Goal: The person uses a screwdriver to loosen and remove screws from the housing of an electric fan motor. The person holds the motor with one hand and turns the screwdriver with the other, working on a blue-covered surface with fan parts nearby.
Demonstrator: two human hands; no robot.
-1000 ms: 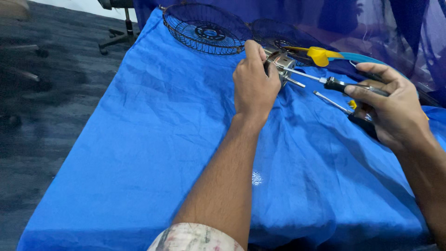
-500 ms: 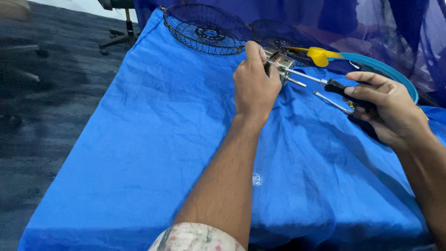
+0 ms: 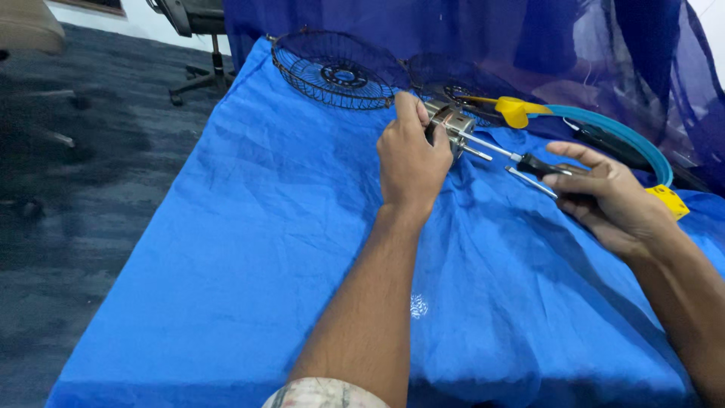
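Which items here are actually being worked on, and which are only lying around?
In use:
- small metal motor, gripped by the left hand
- screwdriver, held by the right hand, tip at the motor

Lying about:
- wire fan guard
- second guard behind the motor
- blue ring
- yellow part
- office chair

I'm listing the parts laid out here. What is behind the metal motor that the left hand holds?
Behind the motor lie two dark wire fan guards and a yellow-and-teal piece. The left hand hides the motor's near side.
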